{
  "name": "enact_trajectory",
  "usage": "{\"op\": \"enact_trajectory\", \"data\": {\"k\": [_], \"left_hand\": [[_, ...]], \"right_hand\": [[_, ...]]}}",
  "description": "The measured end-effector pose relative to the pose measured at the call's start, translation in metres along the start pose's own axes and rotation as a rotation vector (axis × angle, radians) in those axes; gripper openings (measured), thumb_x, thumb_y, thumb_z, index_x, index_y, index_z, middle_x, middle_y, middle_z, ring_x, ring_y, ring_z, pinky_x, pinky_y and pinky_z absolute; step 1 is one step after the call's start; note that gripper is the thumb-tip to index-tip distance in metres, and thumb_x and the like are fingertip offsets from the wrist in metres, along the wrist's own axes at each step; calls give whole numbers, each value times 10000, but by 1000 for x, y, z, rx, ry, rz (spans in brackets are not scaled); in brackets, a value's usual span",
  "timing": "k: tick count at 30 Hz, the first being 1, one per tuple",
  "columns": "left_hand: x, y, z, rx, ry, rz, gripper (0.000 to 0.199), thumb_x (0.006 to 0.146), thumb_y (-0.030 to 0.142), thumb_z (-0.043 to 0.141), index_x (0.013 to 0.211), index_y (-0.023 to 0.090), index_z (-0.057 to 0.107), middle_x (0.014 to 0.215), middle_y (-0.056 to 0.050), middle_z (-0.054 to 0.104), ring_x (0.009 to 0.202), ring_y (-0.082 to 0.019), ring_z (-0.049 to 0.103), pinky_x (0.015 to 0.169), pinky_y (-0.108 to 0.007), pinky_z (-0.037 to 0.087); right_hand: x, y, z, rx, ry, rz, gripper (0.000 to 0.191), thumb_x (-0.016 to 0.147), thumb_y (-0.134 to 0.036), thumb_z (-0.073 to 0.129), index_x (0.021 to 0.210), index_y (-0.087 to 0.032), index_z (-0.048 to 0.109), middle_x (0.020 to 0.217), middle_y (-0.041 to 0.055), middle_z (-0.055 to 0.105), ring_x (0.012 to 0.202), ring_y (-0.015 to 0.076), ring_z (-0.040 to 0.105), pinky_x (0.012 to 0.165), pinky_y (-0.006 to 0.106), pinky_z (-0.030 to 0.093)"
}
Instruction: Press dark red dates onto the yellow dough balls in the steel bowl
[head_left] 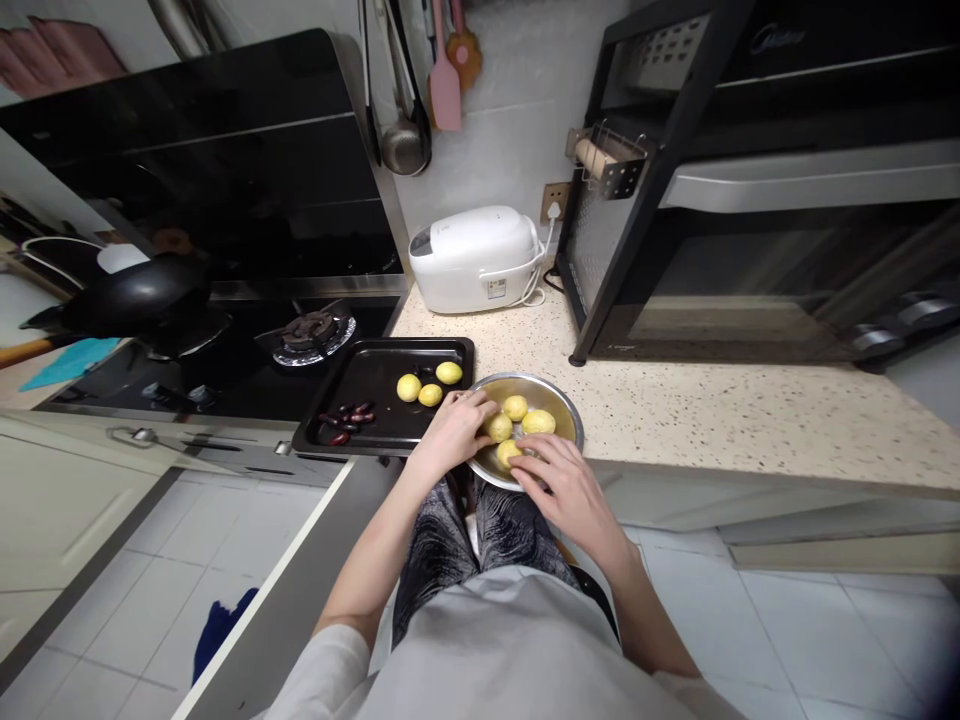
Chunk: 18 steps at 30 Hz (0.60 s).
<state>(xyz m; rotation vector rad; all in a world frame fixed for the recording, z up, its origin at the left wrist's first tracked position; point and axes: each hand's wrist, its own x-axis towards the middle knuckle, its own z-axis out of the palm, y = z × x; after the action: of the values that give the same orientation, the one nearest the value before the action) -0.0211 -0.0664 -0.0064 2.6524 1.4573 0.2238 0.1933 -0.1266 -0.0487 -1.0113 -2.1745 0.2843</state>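
Note:
A round metal bowl (572, 410) at the counter's front edge holds several yellow lemons, among them an oval lemon (538, 422) and a rounder lemon (515, 407). Over the bowl's left rim, my left hand (457, 428) has its thumb and fingers around a lemon (500, 429). My right hand (559, 478) reaches in from the front right, its curled fingers on another lemon (508, 454) low in the bowl. Left of the bowl lies a black baking tray (375, 375). On it are 3 lemons (430, 395) and several dark red, date-like fruits (349, 418).
Behind the bowl stands a white appliance (480, 255) with its cord plugged into the wall. A black rack with an oven (750, 260) fills the right side. To the left, a gas hob (307, 335) carries a black wok (142, 295). Utensils (405, 145) hang above.

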Motion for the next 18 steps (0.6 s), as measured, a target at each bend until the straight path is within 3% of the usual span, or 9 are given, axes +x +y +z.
{"op": "enact_trajectory", "data": {"k": [10, 18], "left_hand": [[0, 6, 6, -16, 34, 20, 331, 882, 339, 751, 1145, 185, 621, 1188, -96, 689, 1213, -295, 613, 1140, -475, 370], [0, 5, 7, -40, 172, -91, 236, 934, 180, 581, 1169, 196, 589, 1219, -94, 678, 1192, -269, 608, 1090, -429, 418]], "right_hand": [[3, -6, 0, -88, -110, 39, 244, 1069, -241, 488, 1143, -228, 720, 1198, 83, 711, 1151, 245, 632, 997, 430, 494], [3, 2, -9, -247, -9, 138, 267, 1071, -278, 479, 1064, -186, 730, 1114, 109, 719, 1047, 270, 646, 901, 426, 485]]}}
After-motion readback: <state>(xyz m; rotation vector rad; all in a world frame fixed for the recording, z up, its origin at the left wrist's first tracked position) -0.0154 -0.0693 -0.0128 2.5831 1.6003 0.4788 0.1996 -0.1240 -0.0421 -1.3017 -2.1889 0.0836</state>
